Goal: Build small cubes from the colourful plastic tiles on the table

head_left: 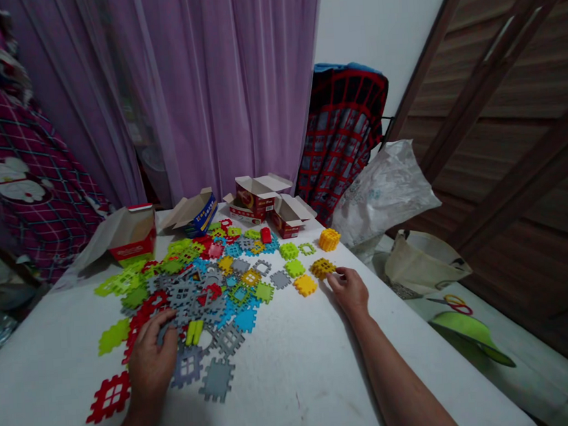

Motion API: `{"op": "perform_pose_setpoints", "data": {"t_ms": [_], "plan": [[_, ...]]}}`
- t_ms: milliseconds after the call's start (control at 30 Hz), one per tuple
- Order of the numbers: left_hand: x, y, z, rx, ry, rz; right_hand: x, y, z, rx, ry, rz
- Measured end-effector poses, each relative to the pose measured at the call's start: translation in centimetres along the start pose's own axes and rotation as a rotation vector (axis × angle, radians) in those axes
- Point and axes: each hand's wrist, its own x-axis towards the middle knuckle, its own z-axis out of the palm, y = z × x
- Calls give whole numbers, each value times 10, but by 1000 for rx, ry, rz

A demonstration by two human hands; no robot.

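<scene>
Left hand (151, 358) spread open, lying on a big messy heap of plastic tiles (206, 283), over gray and red ones. Right hand (350, 293) open too, just beside a yellow tile (323, 268), with a little yellow cube (329, 239) close by. All on a white table (296, 394), open boxes (258, 198) at the back.

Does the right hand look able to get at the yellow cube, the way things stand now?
Probably yes: the right hand sits close to the cube, and nothing stands between them.
</scene>
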Motion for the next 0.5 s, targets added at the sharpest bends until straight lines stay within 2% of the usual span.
{"op": "perform_pose_setpoints", "data": {"t_ms": [333,500], "plan": [[-1,1,-1,-2,-12,-9,0,0,2,-49,-36,1],[0,6,-3,9,-31,-62,1,0,2,-78,-53,11]]}}
